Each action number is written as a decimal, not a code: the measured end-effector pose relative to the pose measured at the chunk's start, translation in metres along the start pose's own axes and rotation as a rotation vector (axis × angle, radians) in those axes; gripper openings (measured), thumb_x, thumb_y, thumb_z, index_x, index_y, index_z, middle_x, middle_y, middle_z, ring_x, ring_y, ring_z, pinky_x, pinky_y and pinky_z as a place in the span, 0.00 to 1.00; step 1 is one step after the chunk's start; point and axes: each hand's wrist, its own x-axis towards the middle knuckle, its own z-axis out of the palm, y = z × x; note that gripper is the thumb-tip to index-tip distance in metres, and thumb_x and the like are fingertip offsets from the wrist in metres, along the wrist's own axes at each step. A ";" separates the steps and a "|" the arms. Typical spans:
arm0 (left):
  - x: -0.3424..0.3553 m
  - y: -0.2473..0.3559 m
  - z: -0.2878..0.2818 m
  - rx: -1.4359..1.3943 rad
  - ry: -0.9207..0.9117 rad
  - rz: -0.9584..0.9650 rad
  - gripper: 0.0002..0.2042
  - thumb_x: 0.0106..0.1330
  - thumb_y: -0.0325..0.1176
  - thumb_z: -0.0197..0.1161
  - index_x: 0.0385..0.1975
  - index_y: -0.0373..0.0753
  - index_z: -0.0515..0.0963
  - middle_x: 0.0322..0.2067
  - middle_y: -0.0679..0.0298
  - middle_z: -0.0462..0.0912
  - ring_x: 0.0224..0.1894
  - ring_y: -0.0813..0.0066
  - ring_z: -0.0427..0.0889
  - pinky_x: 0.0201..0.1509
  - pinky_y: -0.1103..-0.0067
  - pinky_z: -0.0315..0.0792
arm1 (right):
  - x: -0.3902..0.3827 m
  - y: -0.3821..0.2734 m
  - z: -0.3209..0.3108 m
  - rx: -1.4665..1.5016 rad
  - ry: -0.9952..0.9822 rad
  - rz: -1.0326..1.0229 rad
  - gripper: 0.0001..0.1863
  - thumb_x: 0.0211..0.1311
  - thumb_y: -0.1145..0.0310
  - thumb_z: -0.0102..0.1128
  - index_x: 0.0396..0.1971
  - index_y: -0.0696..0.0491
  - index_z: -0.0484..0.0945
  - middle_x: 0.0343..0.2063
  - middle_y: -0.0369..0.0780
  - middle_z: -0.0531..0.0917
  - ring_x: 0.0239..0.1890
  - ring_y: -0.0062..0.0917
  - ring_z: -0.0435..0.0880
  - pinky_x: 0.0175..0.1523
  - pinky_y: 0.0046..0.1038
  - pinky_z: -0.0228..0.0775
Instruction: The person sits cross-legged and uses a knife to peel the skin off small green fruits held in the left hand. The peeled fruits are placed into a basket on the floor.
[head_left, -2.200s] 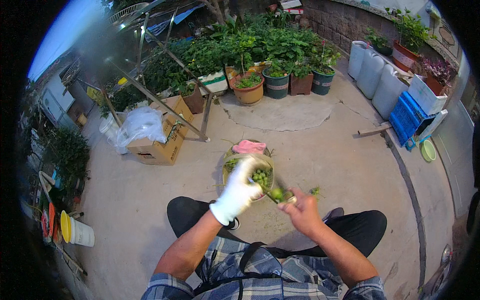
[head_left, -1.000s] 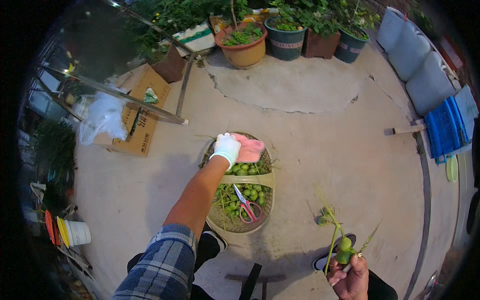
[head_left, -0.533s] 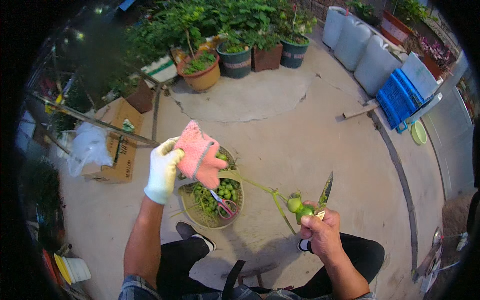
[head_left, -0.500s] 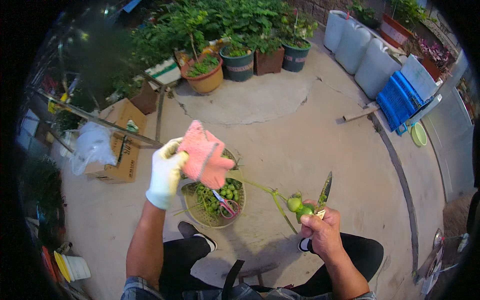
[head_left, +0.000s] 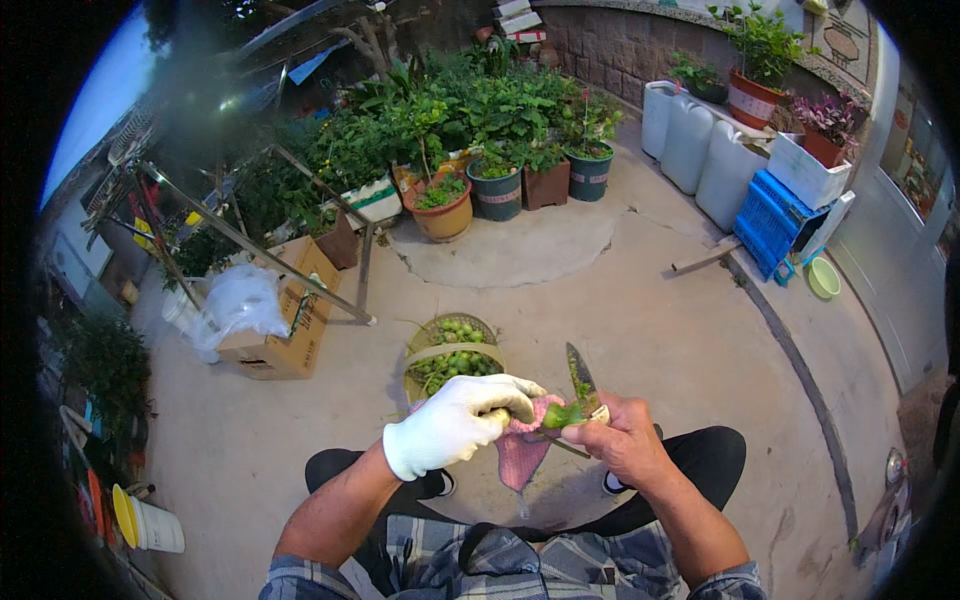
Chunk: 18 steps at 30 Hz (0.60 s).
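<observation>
Just this side of the basket [head_left: 458, 350], my left grip [head_left: 472, 418] clutches the pink cloth [head_left: 522, 462] beside the green fruit [head_left: 563, 416], which my right grip [head_left: 622, 438] holds with the knife [head_left: 581, 373]; I'd angle it off the white glove [head_left: 422, 447].

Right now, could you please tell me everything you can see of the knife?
The knife has a dark, metallic-looking blade that narrows to a point and carries green bits. A pale part shows at its base; the rest is hidden by the bare right hand gripping it. The blade points forward and up, leaning slightly left. Green fruit sits close beside its base; whether they touch, I cannot tell.
</observation>
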 end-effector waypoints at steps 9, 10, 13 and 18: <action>-0.013 0.033 0.002 -0.083 -0.179 -0.601 0.21 0.66 0.29 0.66 0.59 0.36 0.73 0.37 0.64 0.83 0.38 0.78 0.79 0.44 0.76 0.76 | -0.015 -0.018 0.018 -0.449 -0.082 -0.383 0.18 0.59 0.62 0.71 0.40 0.63 0.80 0.26 0.48 0.84 0.26 0.32 0.80 0.35 0.29 0.72; -0.010 0.031 0.005 0.214 -0.194 -0.386 0.18 0.66 0.30 0.67 0.55 0.36 0.78 0.28 0.64 0.82 0.32 0.76 0.79 0.38 0.75 0.76 | -0.015 -0.021 0.020 -0.493 -0.077 -0.427 0.19 0.59 0.62 0.71 0.39 0.63 0.80 0.26 0.50 0.83 0.26 0.34 0.80 0.35 0.30 0.73; -0.007 0.026 0.007 0.814 -0.171 0.161 0.10 0.64 0.33 0.70 0.40 0.34 0.83 0.24 0.62 0.81 0.28 0.67 0.80 0.36 0.72 0.75 | -0.016 -0.023 0.023 -0.490 -0.060 -0.456 0.19 0.60 0.62 0.70 0.39 0.63 0.80 0.24 0.48 0.83 0.25 0.35 0.80 0.34 0.32 0.73; -0.006 0.026 0.028 1.266 0.048 0.119 0.15 0.51 0.45 0.72 0.27 0.39 0.80 0.26 0.56 0.82 0.35 0.54 0.83 0.43 0.63 0.73 | -0.005 -0.008 0.023 0.183 -0.109 0.057 0.11 0.60 0.66 0.68 0.36 0.59 0.81 0.20 0.31 0.79 0.19 0.16 0.71 0.23 0.22 0.61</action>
